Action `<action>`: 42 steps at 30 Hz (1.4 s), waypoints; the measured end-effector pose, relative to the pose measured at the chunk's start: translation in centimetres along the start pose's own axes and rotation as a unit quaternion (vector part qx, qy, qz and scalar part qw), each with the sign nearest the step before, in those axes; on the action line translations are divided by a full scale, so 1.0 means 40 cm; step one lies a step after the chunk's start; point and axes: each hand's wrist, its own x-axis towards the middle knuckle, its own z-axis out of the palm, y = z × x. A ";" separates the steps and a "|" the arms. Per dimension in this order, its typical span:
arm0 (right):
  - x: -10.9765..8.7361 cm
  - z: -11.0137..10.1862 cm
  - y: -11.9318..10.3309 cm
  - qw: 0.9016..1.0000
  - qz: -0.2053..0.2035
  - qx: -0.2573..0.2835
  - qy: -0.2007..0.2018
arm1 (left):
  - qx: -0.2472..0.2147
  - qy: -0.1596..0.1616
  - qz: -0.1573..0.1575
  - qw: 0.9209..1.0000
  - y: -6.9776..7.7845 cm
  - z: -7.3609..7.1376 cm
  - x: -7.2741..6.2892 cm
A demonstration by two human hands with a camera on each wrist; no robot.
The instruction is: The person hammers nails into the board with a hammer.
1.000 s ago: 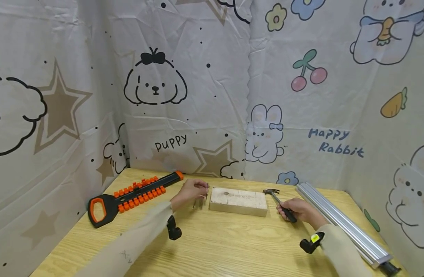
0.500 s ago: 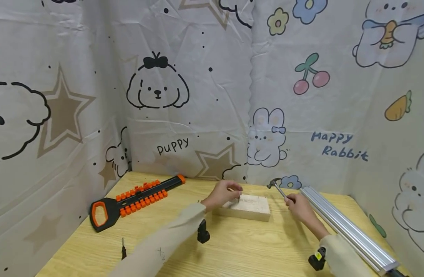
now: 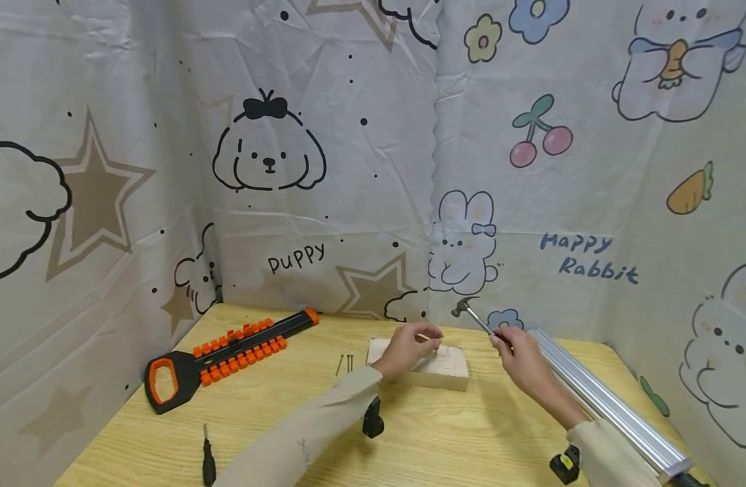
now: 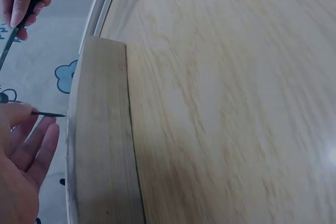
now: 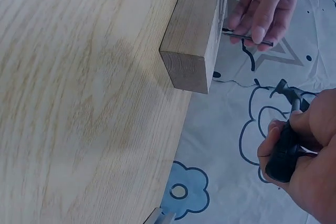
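Observation:
My left hand (image 3: 409,348) is over the wooden block (image 3: 439,381), pinching a nail (image 4: 50,114) between thumb and fingers. The nail's point faces the block's upper face; whether it touches the wood, I cannot tell. To the right, my right hand (image 3: 525,362) grips a claw hammer (image 3: 462,308) by its black handle. The hammer is raised, its head above and behind the block's right end. In the right wrist view, the hammer's dark handle (image 5: 283,156) is wrapped by the fingers. My left hand and forearm hide part of the block.
Several loose nails (image 3: 350,363) lie left of the block. A black-handled screwdriver (image 3: 208,460) lies at the front left, below a black rail with orange clips (image 3: 245,345). Along the right side runs a silver metal profile (image 3: 610,399). A printed curtain (image 3: 373,169) surrounds the table.
My left hand has gone from the loose nails rightward onto the block, carrying a nail. My right hand has lifted the hammer off the table area and leftward. The screwdriver has come into view.

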 end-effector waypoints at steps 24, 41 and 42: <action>0.005 -0.012 -0.015 0.998 -0.055 -0.028 -0.028 | -0.061 0.042 -0.005 0.997 -0.018 0.023 -0.004; -0.006 -0.011 -0.050 0.984 -0.159 -0.075 0.020 | -0.074 0.040 0.005 0.996 -0.036 0.030 -0.008; -0.007 -0.010 -0.050 0.984 -0.158 -0.083 0.005 | -0.074 0.040 0.005 0.996 -0.036 0.030 -0.009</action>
